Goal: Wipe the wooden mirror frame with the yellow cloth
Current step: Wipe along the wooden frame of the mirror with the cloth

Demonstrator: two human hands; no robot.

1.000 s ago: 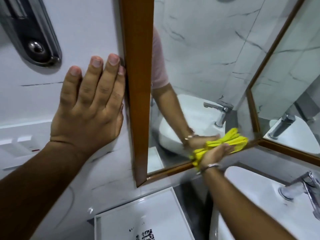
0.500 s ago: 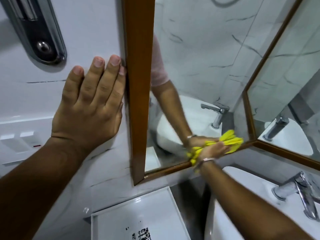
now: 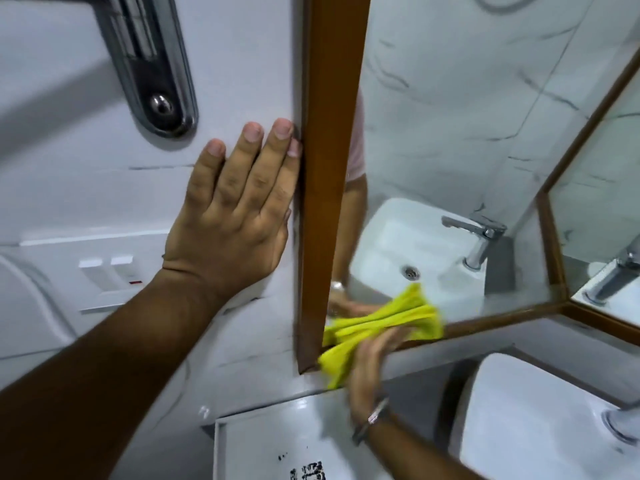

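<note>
The wooden mirror frame runs down the middle of the view and turns right along its bottom rail. My left hand lies flat on the white wall, fingers together, its little finger touching the frame's outer edge. My right hand, with a metal bangle on the wrist, holds the yellow cloth bunched against the bottom rail, close to the lower left corner of the frame. The cloth covers that part of the rail and is doubled by its reflection in the glass.
A chrome fitting is fixed on the wall at the upper left. Wall switches sit left of my wrist. A white basin with a tap stands at the lower right, and a white box lies below the frame corner.
My right hand has slid the yellow cloth left along the bottom rail, from near the right corner to the lower left corner. My left hand stays flat on the wall.
</note>
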